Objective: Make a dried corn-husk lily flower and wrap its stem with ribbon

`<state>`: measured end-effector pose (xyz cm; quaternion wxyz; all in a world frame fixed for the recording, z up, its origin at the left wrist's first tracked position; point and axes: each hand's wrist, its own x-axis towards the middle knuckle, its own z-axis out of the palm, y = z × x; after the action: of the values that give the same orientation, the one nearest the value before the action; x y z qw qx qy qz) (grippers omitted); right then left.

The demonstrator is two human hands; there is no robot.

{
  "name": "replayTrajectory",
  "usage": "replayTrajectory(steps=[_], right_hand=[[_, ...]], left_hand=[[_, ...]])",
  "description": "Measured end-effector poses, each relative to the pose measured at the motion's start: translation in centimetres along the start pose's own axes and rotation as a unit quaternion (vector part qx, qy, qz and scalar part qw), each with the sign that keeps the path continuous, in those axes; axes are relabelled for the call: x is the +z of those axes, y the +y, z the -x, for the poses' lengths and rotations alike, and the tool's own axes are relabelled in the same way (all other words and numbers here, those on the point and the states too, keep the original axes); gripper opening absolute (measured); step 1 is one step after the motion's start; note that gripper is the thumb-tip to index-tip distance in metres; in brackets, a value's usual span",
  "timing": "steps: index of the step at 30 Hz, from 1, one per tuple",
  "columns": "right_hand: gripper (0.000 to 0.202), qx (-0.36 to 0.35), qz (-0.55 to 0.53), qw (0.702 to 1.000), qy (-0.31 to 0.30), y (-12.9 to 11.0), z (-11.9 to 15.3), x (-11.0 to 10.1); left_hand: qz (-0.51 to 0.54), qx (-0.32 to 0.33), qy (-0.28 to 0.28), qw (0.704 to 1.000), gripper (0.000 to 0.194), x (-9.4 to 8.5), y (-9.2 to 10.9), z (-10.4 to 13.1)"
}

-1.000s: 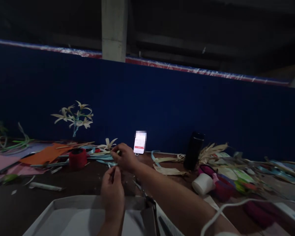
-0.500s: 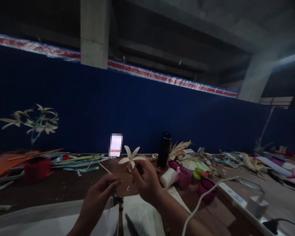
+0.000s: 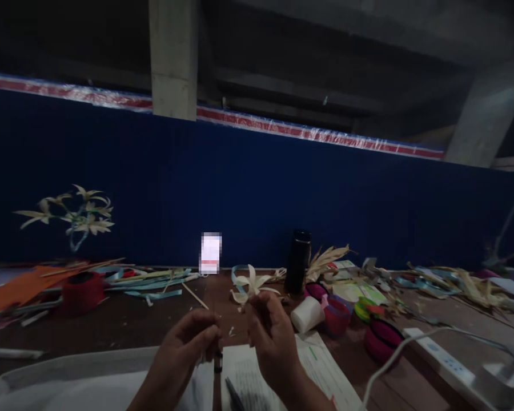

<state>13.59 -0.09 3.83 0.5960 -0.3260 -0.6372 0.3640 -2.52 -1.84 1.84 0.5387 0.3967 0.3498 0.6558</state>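
Note:
A pale flower with long narrow petals (image 3: pixel 252 281) is pinched at its base by my right hand (image 3: pixel 272 334), its petals spreading above the fingertips. Lower and to the left, my left hand (image 3: pixel 188 345) is closed, thumb against fingers; what it pinches, if anything, is too small to make out. A small gap separates the two hands. Beneath them lie a printed sheet (image 3: pixel 251 365) with a dark pen (image 3: pixel 234 394) and a white tray (image 3: pixel 68 365).
A flower arrangement (image 3: pixel 83 214) stands at the left, near a red roll (image 3: pixel 83 292). Behind the hands are a lit phone (image 3: pixel 210 254) and a black bottle (image 3: pixel 298 261). A white roll (image 3: pixel 307 314), magenta tape (image 3: pixel 383 341) and a power strip (image 3: pixel 445 362) lie right.
The flower has tilted and dropped lower, its petals now turned differently. Both hands sit slightly lower and further right in view. The camera view has shifted a little.

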Motion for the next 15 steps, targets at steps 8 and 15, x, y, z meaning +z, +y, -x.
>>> replayTrajectory(steps=[8, 15], right_hand=[[0.013, 0.112, -0.122, 0.986, -0.014, -1.6, -0.4, 0.2], [0.015, 0.138, -0.172, 0.975, 0.007, -1.3, -0.2, 0.4]], left_hand=[[-0.104, 0.027, -0.059, 0.992, 0.015, 0.3, -0.9, 0.2], [-0.171, 0.011, -0.094, 0.981, 0.017, 0.8, -0.7, 0.7]])
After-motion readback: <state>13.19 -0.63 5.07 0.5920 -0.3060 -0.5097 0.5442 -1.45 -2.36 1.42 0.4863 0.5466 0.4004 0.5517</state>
